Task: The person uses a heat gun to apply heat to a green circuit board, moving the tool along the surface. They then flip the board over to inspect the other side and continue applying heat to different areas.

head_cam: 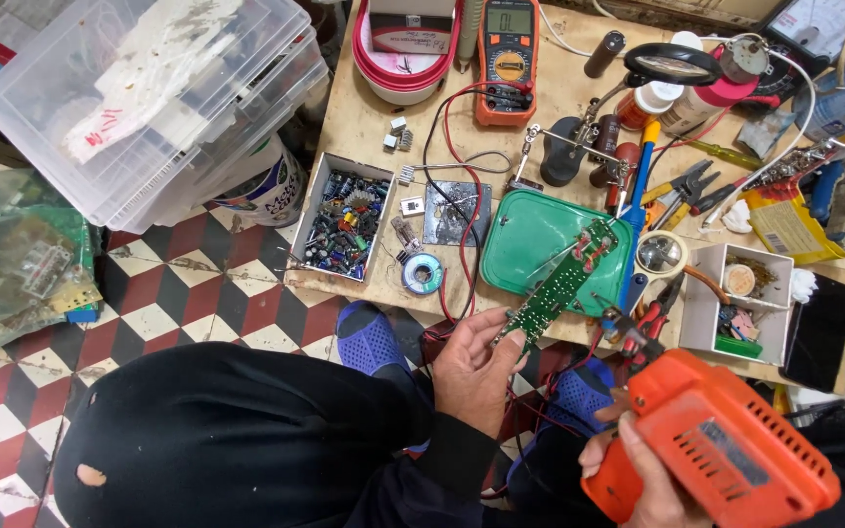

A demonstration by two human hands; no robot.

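My left hand (474,370) grips the near end of a long narrow green circuit board (561,284), which slants up and right over a green lid (530,235) on the wooden workbench (364,117). My right hand (638,467) holds an orange gun-shaped power tool (726,440) at the lower right, its front end pointing up-left toward the board's middle. A black sleeve covers my left arm.
An orange multimeter (507,59) with red and black leads lies at the bench's back. A tray of small components (346,223), a solder spool (423,274), a magnifier stand (672,64), pliers (682,186) and a white parts box (740,303) crowd the bench. Clear plastic bins (149,98) stand left over a checkered floor.
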